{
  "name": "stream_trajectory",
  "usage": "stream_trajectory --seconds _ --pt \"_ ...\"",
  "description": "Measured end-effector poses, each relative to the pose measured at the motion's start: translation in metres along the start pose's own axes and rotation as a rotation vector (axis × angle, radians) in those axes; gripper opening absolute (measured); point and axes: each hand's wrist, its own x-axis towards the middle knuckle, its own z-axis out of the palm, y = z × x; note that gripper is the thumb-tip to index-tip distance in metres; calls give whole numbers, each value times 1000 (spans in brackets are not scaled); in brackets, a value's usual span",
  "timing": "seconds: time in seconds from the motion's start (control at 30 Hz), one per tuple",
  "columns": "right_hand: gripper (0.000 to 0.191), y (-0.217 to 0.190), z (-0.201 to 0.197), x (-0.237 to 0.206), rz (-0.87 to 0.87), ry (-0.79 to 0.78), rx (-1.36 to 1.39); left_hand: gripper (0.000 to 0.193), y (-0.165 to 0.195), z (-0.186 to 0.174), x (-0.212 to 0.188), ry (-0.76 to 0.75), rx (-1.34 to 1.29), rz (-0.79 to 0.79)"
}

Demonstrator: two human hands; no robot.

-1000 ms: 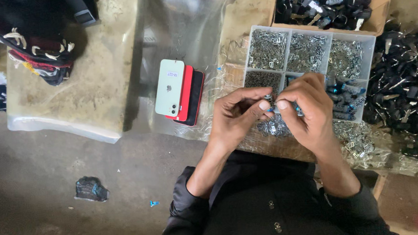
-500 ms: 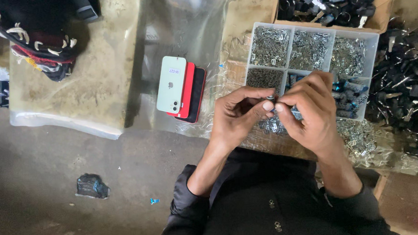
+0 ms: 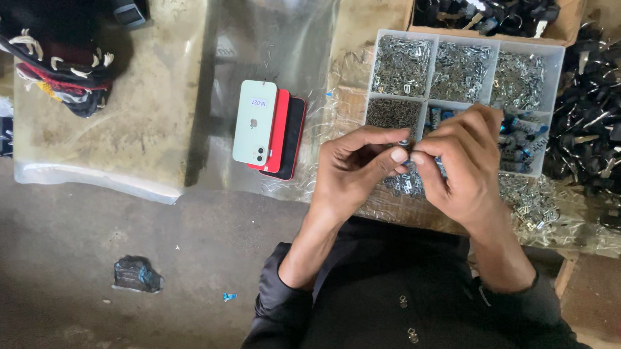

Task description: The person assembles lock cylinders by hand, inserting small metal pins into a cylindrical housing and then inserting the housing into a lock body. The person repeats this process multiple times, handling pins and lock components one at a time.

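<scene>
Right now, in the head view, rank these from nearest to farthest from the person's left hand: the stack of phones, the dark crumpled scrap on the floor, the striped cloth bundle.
From the left hand:
1. Stack of phones, just to its left on the table.
2. Dark crumpled scrap, lower left on the floor.
3. Striped cloth bundle, top-left corner.

Small parts (image 3: 407,150) of shiny metal are pinched between the left hand (image 3: 353,169) and right hand (image 3: 462,163), over a tray (image 3: 556,55) of smooth, pale, translucent plastic filled with bright metal pieces. To the left, three phones (image 3: 269,130) with glossy backs are laid on clear, crinkled plastic sheet (image 3: 275,42), which is spread over a rough, matt, stone-like bench (image 3: 144,112); woven cloth (image 3: 49,46) with frayed fringe is seen at the far left. A cardboard box (image 3: 571,5) of black plastic and metal items is set at the far right, and the near floor (image 3: 80,229) is seen as rough, dull concrete.
</scene>
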Motion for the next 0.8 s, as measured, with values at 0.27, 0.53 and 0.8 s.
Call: stream_trajectory --seconds 0.27,0.53,0.8 --pt "10 -5 -5 -10 229 -88 213 25 -9 -3 -4 -5 -32 -25" --pt "11 15 0 -13 61 -193 51 24 -16 -4 -4 59 167 70" --pt "32 29 22 10 88 -433 -366 21 -25 -19 4 174 -75 49"
